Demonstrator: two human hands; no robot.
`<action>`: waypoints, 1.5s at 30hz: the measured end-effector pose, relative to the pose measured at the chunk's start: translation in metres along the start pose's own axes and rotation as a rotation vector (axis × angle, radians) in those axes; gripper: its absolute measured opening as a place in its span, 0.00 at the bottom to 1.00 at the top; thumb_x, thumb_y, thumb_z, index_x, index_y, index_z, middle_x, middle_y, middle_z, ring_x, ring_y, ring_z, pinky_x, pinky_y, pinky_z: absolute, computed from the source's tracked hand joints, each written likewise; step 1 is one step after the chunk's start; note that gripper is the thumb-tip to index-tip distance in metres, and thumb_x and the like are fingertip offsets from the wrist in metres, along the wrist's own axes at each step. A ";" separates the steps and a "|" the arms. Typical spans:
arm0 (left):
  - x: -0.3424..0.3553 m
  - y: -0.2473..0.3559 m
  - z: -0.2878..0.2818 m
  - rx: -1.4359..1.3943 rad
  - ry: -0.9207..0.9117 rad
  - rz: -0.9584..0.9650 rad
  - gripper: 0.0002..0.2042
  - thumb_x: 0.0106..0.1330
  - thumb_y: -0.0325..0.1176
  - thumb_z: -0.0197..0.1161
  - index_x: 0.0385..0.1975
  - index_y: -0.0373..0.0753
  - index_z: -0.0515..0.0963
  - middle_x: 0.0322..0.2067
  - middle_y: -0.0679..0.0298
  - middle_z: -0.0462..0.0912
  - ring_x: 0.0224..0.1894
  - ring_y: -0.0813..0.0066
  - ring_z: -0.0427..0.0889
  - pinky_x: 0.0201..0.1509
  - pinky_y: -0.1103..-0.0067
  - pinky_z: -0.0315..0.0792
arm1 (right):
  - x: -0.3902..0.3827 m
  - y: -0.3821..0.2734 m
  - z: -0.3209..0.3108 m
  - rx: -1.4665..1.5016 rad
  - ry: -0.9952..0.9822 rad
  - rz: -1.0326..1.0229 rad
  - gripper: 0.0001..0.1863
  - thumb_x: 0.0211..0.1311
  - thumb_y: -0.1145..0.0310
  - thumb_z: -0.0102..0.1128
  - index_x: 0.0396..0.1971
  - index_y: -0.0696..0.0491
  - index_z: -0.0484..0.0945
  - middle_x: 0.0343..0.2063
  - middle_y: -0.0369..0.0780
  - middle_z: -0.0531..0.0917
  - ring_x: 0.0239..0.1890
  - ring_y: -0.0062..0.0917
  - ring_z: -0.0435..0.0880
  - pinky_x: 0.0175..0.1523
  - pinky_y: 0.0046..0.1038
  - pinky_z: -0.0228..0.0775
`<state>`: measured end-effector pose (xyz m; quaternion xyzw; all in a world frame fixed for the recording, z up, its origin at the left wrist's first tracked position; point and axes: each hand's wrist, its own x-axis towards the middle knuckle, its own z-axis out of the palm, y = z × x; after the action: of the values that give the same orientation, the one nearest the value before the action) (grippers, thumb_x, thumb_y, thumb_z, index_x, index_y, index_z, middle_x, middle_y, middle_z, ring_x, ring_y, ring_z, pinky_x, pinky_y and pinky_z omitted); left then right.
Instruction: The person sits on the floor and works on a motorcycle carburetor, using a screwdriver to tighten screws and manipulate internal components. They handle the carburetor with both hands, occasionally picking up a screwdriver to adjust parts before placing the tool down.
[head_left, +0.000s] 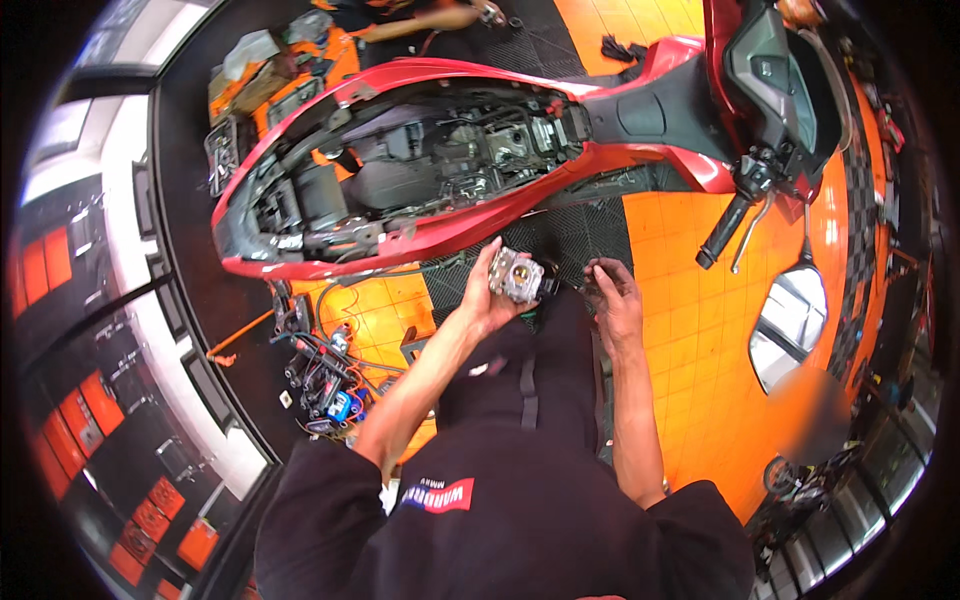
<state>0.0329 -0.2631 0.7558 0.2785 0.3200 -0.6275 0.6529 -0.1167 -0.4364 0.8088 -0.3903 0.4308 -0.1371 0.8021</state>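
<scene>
My left hand (484,303) is wrapped round a small cast-metal cylinder head (520,278), held above my lap. A round opening in its face points up toward me. To its right and apart from it, my right hand (616,302) is raised with its fingers bent and slightly apart. Its fingertips are dark with grime, and I see nothing in it. Beyond both hands lies the red scooter (450,235), its seat area uncovered so that the engine bay (500,145) and dark inner frame show.
Tools and cables (325,375) lie on the floor to my left. The scooter's handlebar grip (722,235) and mirror (790,320) reach out on the right. Across the scooter, another person's arm (430,22) is in view near a pile of parts (265,85).
</scene>
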 end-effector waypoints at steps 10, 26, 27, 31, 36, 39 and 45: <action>-0.110 0.012 0.087 -0.001 -0.236 0.175 0.31 0.69 0.66 0.52 0.49 0.41 0.82 0.45 0.59 0.87 0.49 0.63 0.84 0.58 0.57 0.70 | -0.084 -0.127 0.108 -1.153 -0.339 -1.008 0.09 0.59 0.79 0.65 0.39 0.58 0.82 0.35 0.43 0.81 0.40 0.40 0.80 0.46 0.37 0.73; -0.162 0.001 0.105 0.006 -0.340 0.252 0.29 0.72 0.61 0.50 0.45 0.38 0.85 0.43 0.59 0.88 0.48 0.62 0.85 0.59 0.58 0.74 | -0.113 -0.123 0.128 -1.420 -0.587 -1.224 0.17 0.54 0.73 0.65 0.46 0.52 0.84 0.44 0.37 0.81 0.49 0.35 0.77 0.59 0.42 0.66; -0.162 0.001 0.104 -0.001 -0.360 0.250 0.29 0.72 0.61 0.50 0.45 0.38 0.85 0.43 0.59 0.88 0.48 0.62 0.85 0.59 0.58 0.74 | -0.113 -0.123 0.127 -1.405 -0.586 -1.215 0.16 0.54 0.73 0.66 0.46 0.51 0.84 0.44 0.37 0.81 0.49 0.34 0.77 0.59 0.41 0.66; -0.163 -0.001 0.101 -0.014 -0.408 0.246 0.29 0.72 0.61 0.50 0.45 0.39 0.84 0.43 0.61 0.88 0.48 0.62 0.85 0.60 0.56 0.73 | -0.117 -0.124 0.129 -1.305 -0.545 -1.167 0.14 0.56 0.73 0.67 0.44 0.51 0.84 0.42 0.37 0.80 0.48 0.34 0.76 0.56 0.40 0.66; -0.161 -0.002 0.091 -0.042 -0.445 0.230 0.29 0.73 0.61 0.49 0.46 0.40 0.84 0.41 0.62 0.88 0.47 0.63 0.85 0.59 0.53 0.73 | -0.127 -0.114 0.136 -1.324 -0.453 -1.164 0.13 0.54 0.72 0.71 0.41 0.51 0.83 0.41 0.38 0.81 0.47 0.34 0.77 0.53 0.38 0.65; -0.159 -0.006 0.084 -0.064 -0.467 0.268 0.29 0.73 0.62 0.49 0.46 0.40 0.84 0.41 0.61 0.88 0.46 0.64 0.85 0.58 0.53 0.73 | -0.134 -0.104 0.141 -1.308 -0.367 -1.147 0.13 0.54 0.71 0.72 0.40 0.51 0.83 0.41 0.37 0.80 0.46 0.34 0.77 0.53 0.38 0.64; -0.169 -0.014 0.089 -0.051 -0.374 0.308 0.27 0.71 0.64 0.52 0.44 0.44 0.83 0.40 0.62 0.87 0.45 0.65 0.85 0.56 0.57 0.75 | -0.137 -0.093 0.135 -1.216 -0.171 -1.092 0.11 0.57 0.71 0.69 0.41 0.51 0.83 0.41 0.38 0.81 0.47 0.34 0.77 0.54 0.38 0.63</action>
<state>0.0236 -0.2240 0.9427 0.1866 0.1632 -0.5527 0.7957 -0.0795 -0.3527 1.0014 -0.9204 0.1169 -0.2205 0.3011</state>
